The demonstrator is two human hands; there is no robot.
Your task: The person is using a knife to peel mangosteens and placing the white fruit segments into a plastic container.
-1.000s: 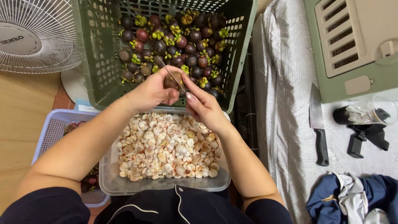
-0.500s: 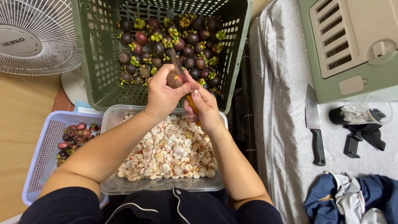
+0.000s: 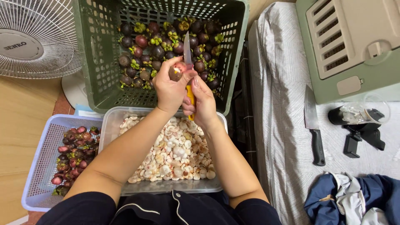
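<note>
Just below the hands, 1 clear tub (image 3: 112,125) of white peeled segments sits with its rim under the wrists. The left hand (image 3: 168,89) grips 1 dark mangosteen (image 3: 176,73); the right hand (image 3: 202,102) closes on 1 yellow-handled knife (image 3: 187,52), blade up beside the fruit. Beyond them, 1 green crate (image 3: 100,54) holds many mangosteens. Left of the forearm, 1 lilac basket (image 3: 39,166) of rinds.

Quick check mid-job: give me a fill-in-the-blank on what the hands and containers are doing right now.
1. The left hand holds a ____.
2. The right hand grips a knife whose handle is ____.
3. Whole fruit fills the ____ crate.
4. White peeled flesh lies in the ____ tub.

Missing: mangosteen; yellow; green; clear
</note>
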